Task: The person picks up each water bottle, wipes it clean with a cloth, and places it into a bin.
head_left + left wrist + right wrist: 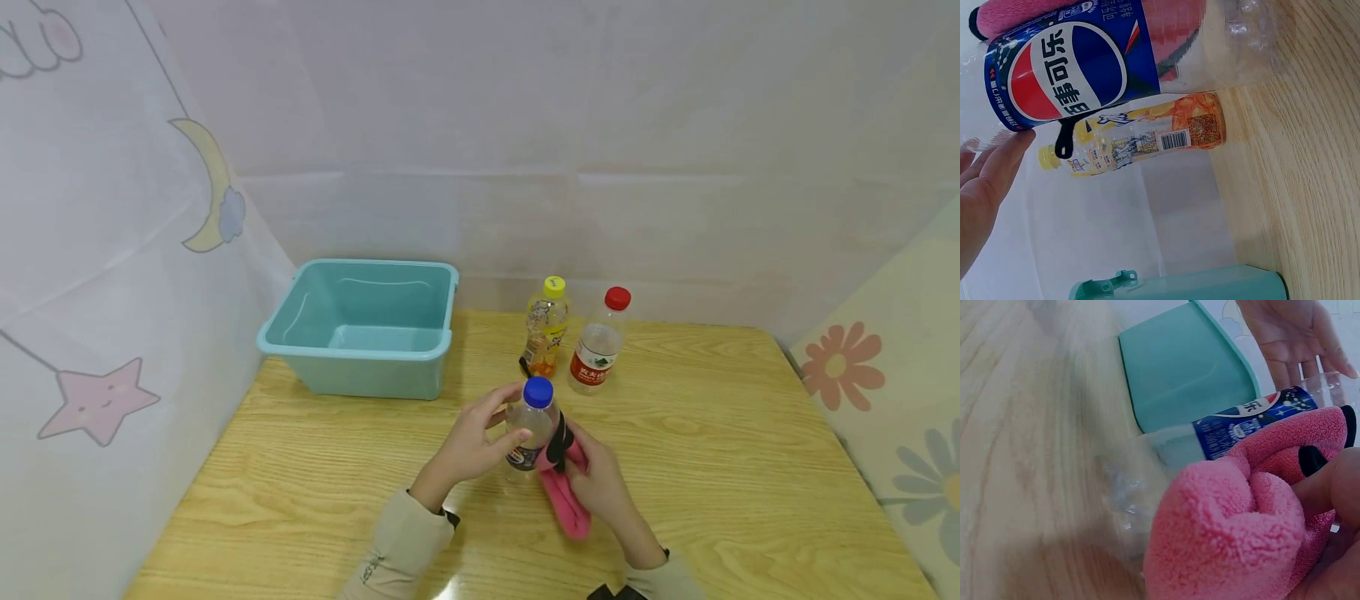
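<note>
The wiping looks partway done: just below the frame's middle, the left hand [472, 435] holds the Pepsi bottle [537, 425], the right hand [600, 482] holds a pink cloth [567, 502] against it, and the yellow-capped bottle [545, 332] and red-capped bottle [597, 346] behind may need a turn.

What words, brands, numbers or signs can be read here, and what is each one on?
"百事可乐", first character partly out of sight, beside a round red, white and blue emblem: the blue-capped bottle; its finer print is too small.
Seemingly "农夫山", blurred: the red-capped bottle.
Barcode and lettering, too small to read: the yellow-capped bottle.
Dark lettering, illegible: the left sleeve.
</note>
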`<state>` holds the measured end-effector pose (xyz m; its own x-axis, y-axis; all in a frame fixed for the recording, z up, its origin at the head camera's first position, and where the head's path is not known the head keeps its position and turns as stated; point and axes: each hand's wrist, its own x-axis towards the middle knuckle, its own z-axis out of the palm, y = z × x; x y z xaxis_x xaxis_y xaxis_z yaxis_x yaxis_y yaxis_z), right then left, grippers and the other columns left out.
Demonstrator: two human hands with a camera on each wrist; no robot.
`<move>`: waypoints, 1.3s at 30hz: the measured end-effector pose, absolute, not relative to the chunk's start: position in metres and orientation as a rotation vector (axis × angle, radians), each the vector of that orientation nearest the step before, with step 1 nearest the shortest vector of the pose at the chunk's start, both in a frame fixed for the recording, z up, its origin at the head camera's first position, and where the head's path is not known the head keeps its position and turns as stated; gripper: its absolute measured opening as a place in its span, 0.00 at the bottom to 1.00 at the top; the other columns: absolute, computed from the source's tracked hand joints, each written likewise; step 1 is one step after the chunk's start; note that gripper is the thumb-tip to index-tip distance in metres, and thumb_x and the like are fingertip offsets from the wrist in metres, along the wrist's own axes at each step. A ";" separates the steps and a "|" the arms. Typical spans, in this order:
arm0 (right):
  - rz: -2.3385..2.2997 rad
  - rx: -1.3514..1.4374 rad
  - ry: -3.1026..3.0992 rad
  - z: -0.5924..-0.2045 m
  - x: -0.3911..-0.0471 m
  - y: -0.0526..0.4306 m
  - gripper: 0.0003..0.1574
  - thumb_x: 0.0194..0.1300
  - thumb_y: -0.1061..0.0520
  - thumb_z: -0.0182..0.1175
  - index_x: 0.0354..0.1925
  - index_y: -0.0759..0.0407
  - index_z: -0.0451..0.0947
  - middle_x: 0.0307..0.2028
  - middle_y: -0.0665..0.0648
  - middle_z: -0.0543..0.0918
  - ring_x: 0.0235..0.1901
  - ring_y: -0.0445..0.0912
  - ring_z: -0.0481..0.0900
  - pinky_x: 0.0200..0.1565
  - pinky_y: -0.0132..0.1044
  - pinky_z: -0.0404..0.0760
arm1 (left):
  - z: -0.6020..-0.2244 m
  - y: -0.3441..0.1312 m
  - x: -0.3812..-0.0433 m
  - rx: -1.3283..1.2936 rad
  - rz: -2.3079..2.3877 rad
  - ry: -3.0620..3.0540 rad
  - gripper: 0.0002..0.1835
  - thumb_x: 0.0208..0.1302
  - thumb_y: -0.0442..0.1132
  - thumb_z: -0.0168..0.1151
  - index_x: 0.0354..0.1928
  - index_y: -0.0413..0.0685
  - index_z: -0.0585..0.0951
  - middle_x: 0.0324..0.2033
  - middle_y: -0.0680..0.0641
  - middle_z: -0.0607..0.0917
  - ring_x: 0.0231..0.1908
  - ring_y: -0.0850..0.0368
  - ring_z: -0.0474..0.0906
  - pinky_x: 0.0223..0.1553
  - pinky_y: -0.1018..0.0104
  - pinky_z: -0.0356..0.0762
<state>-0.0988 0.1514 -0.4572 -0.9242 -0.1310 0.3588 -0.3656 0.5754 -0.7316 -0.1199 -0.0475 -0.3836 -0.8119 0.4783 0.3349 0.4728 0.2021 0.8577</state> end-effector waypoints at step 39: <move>1.190 0.315 -2.695 -0.478 -0.092 0.148 0.33 0.45 0.77 0.60 0.54 0.71 0.71 0.34 0.62 0.81 0.27 0.45 0.69 0.29 0.35 0.71 | -0.428 -0.038 -0.133 0.926 1.858 2.513 0.31 0.58 0.52 0.61 0.60 0.44 0.69 0.53 0.45 0.76 0.54 0.53 0.71 0.49 0.58 0.74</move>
<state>-0.0922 0.1481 -0.4784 -0.9617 -0.1204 0.2462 -0.2631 0.6577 -0.7058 -0.1327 -0.0384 -0.4282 -0.8322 0.3694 0.4135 0.5035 0.1914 0.8425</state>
